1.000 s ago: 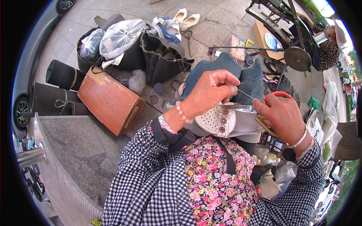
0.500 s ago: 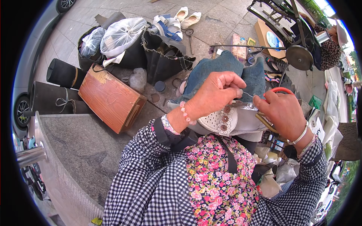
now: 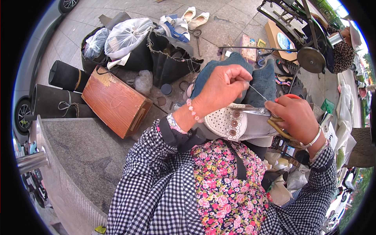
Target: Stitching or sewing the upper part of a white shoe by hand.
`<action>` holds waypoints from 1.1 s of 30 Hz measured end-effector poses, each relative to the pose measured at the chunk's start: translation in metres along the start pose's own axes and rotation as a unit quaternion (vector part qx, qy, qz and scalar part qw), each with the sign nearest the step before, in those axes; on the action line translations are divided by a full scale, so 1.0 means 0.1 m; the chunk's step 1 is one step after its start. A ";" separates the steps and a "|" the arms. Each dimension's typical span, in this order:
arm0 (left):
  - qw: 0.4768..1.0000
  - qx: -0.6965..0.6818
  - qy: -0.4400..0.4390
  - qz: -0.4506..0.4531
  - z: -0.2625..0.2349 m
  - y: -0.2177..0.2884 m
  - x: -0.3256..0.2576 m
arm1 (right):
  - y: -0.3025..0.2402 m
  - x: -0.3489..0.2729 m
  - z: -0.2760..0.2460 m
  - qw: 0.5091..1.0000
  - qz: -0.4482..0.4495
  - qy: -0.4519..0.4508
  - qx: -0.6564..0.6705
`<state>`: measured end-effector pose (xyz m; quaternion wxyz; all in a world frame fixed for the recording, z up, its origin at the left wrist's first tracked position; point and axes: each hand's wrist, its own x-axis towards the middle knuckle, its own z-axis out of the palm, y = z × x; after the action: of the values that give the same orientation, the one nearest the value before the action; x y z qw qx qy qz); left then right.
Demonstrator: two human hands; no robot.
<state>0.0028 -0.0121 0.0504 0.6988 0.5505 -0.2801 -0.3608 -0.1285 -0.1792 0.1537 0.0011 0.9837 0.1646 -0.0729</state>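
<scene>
A pale thread (image 3: 258, 93) runs taut between my two hands. My left hand (image 3: 227, 84) pinches one end between thumb and fingertips. In my right hand (image 3: 295, 117) is a pair of scissors (image 3: 256, 111) with one red and one tan handle; its blades point left, and the thumb and finger also pinch the thread's other end. Beneath the blades, a white shoe (image 3: 221, 123) with punched holes and a strip of flower trim lies on a grey cloth over my lap. Blue denim (image 3: 262, 80) covers my knees just beyond my hands.
To the left, a tilted wooden box (image 3: 113, 102) rests beside dark rolled sheets (image 3: 58, 103). Black bags with a clear plastic bundle (image 3: 127, 39) stand beyond it. White flats (image 3: 196, 18) lie farther off. A metal machine with a round wheel (image 3: 311, 60) rises at the far right.
My left hand has moved up and away from the shoe, drawing the thread out longer. My right hand has shifted slightly down, and the scissors blades now show more fully.
</scene>
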 end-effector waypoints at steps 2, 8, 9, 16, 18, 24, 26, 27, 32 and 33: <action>0.978 0.150 0.073 0.127 -0.09 -0.15 0.11 | 0.04 -0.10 0.04 0.999 0.030 0.016 0.026; 0.773 0.513 0.214 0.306 -0.45 -0.09 -0.07 | -0.12 -0.27 0.04 0.934 0.183 0.060 0.300; 0.819 0.467 0.180 0.281 -0.44 -0.03 -0.16 | -0.19 -0.29 0.04 0.900 0.221 0.084 0.367; 0.986 -0.070 -0.153 -0.006 0.23 0.23 -0.90 | -0.64 0.05 0.14 0.855 0.150 0.270 0.416; 0.985 -0.105 -0.137 -0.026 0.28 0.11 -0.86 | -0.73 0.26 0.18 0.883 0.100 0.318 0.330; 0.983 -0.119 -0.140 0.002 0.02 0.09 -0.95 | -0.88 0.55 0.19 0.895 0.070 0.273 0.346; 0.966 -0.240 -0.082 -0.042 -0.12 0.01 -1.08 | -0.86 0.62 0.19 0.892 0.003 0.198 0.405; 0.974 -0.217 -0.057 -0.034 -0.22 0.05 -1.13 | -0.77 0.59 0.19 0.894 -0.042 0.170 0.413; 0.959 0.047 0.271 -0.064 -1.27 -0.21 -1.46 | -0.66 0.24 0.05 0.842 -0.037 0.262 0.470; 0.928 0.063 0.360 -0.076 -1.63 -0.58 -1.55 | -0.67 0.13 0.02 0.798 -0.056 0.324 0.505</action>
<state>0.0290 0.1987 -0.0439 0.6873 0.7058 0.0109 -0.1715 -0.1384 -0.1117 0.1518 -0.5531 0.8000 0.1504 0.1772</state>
